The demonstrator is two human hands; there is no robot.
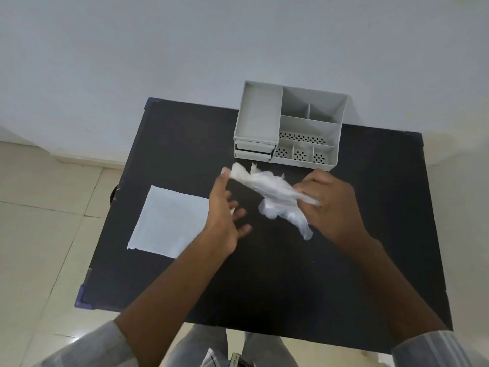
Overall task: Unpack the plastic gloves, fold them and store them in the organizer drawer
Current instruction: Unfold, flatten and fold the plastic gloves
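A crumpled clear plastic glove is stretched between my two hands above the black table. My left hand pinches its far left end with thumb and forefinger, the other fingers spread. My right hand is closed on its right end, and the glove's fingers dangle below that hand. A grey desk organizer stands at the table's far edge, just beyond the glove. Its two small drawers at the front left look closed.
A flat white square packet or sheet lies on the table to the left of my left hand. The table stands against a pale wall, with tiled floor around it. My legs show below the near edge.
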